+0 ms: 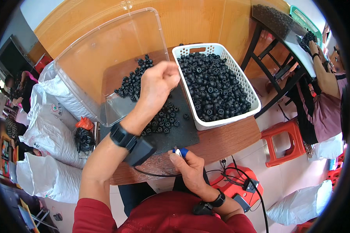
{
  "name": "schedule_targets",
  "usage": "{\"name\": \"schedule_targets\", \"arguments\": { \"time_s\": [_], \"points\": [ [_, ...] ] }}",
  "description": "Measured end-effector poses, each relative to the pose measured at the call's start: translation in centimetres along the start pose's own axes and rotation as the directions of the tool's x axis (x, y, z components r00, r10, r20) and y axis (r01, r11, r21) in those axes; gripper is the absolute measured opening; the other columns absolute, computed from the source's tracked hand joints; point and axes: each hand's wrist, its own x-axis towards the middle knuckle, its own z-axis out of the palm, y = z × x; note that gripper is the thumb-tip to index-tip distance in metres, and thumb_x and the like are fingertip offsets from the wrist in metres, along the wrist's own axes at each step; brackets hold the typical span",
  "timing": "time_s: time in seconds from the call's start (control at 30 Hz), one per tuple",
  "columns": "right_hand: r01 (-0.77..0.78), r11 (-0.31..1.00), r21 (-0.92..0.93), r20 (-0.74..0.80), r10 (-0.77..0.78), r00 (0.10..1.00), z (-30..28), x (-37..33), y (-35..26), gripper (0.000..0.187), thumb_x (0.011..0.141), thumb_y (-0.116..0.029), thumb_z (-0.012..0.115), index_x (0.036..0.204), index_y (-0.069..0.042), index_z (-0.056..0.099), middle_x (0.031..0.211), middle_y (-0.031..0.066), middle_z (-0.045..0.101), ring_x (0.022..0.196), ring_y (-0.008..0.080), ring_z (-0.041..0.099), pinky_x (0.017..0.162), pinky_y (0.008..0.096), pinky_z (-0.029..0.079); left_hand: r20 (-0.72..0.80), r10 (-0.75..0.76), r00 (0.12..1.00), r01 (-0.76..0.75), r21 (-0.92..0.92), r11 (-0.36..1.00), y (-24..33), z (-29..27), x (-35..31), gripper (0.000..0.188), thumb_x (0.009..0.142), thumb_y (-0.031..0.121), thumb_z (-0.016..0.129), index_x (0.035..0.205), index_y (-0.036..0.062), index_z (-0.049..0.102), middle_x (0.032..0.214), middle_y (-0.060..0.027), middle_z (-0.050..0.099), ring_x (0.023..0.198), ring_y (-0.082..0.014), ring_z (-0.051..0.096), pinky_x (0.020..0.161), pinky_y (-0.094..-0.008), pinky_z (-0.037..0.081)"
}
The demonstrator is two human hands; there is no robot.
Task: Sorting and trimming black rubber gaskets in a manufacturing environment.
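Note:
My left hand [158,82] reaches over the table, its curled fingers at the left rim of a white perforated basket [225,122]. Whether those fingers hold anything is hidden. The basket is full of small round black pieces with holes [217,87]. Under my left forearm, more black pieces [166,119] lie loose on a dark grey mat [182,134]. Others spread at the mouth of a clear plastic bin [105,50] tipped on its side. By the table's near edge, my right hand [190,167] pinches a small white thing [178,152]; blue material wraps its fingertip area.
White woven sacks [46,116] stand along the left, beside a black bag [84,139] with a red top. To the right are red stools [282,141], a cable [256,190] and another worker's arm [323,75] at a dark-legged table. A wooden panel [206,23] rises behind.

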Motion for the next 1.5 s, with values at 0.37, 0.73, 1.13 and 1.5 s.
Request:
{"name": "schedule_targets", "arguments": {
  "time_s": [0.37,0.73,1.13,1.5],
  "points": [
    [0.012,1.000,-0.025,-0.004,-0.012,1.000,0.0,-0.3,0.9,0.018,0.091,-0.014,0.063,0.099,0.002,0.064,0.076,-0.0067,0.053,0.069,0.0013,0.043,0.058,0.0182,0.037,0.416,0.424,0.805,-0.593,0.591,0.547,-5.8,2.6,-7.0,0.019,0.061,0.006,0.071,0.079,0.0050,0.064,0.078,-0.0033,0.058,0.077,-0.0235,0.050,0.070,-0.0348,0.040],
    [0.043,0.998,-0.046,-0.035,-0.045,0.998,-0.3,-0.6,0.5,0.018,0.090,-0.015,0.063,0.100,0.001,0.065,0.076,-0.0057,0.055,0.066,0.0018,0.045,0.056,0.0189,0.038,0.556,0.372,0.743,-0.668,0.589,0.454,-6.1,4.2,-5.6,0.004,0.065,0.002,0.061,0.068,0.0036,0.061,0.068,-0.0093,0.057,0.070,-0.0235,0.052,0.068,-0.0349,0.037],
    [0.118,0.986,-0.119,-0.060,-0.126,0.990,-0.3,-0.6,0.0,0.020,0.091,-0.015,0.063,0.101,0.001,0.064,0.074,-0.0074,0.053,0.064,0.0010,0.042,0.055,0.0181,0.035,0.261,-0.335,0.905,0.390,-0.200,0.899,-1.9,-2.1,-10.5,0.020,0.083,0.003,0.061,0.101,-0.0027,0.067,0.089,-0.0059,0.066,0.071,-0.0107,0.061,0.062,-0.0225,0.047],
    [0.206,0.931,-0.302,0.075,-0.192,0.979,1.3,0.4,0.3,0.021,0.092,-0.019,0.061,0.102,0.000,0.064,0.070,-0.0054,0.053,0.063,0.0015,0.044,0.053,0.0191,0.036,0.229,-0.478,0.848,0.476,-0.723,0.500,-1.5,-4.0,-16.6,0.021,0.083,0.006,0.065,0.102,-0.0035,0.062,0.090,-0.0182,0.066,0.076,-0.0204,0.063,0.069,-0.0307,0.051]
  ]
}}
